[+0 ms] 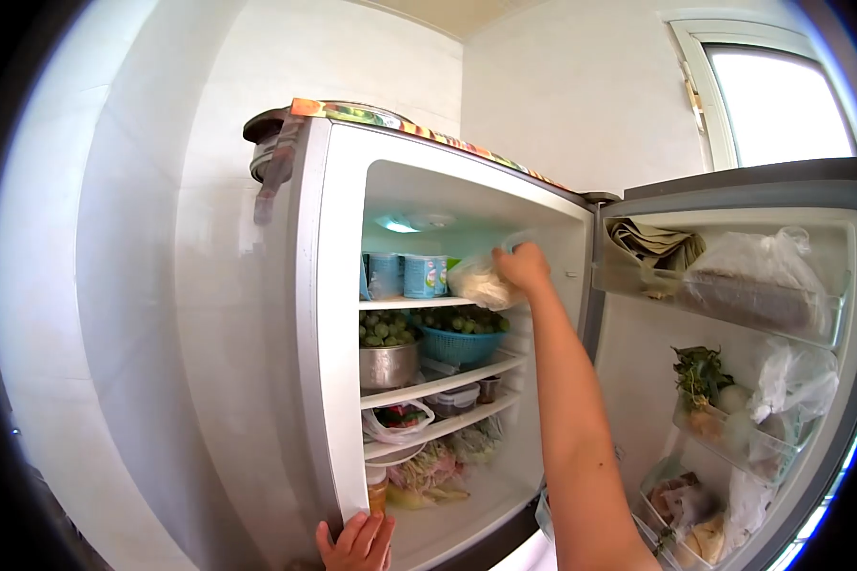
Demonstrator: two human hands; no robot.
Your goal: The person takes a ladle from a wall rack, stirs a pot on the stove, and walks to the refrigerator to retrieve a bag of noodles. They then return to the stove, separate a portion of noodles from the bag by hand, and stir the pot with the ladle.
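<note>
My right hand [522, 266] reaches into the fridge's top shelf, its fingers closed on the gathered top of a clear plastic bag [481, 285]. Pale, cream-coloured contents fill the bag's lower part, which overlaps the front edge of the shelf [419, 304]. Just left of the bag stand blue-and-white cups [424, 276]. Down at the lower front edge of the fridge [338, 457], my left hand [357, 542] lies with its fingers stretched over the rim, holding nothing.
Below are a metal pot [388, 366] and a blue basket [459, 345] of green fruit, lidded containers [453, 400] and bagged vegetables [428, 471]. The open door [628, 333] on the right carries loaded bins. A patterned cover [428, 135] lies on top.
</note>
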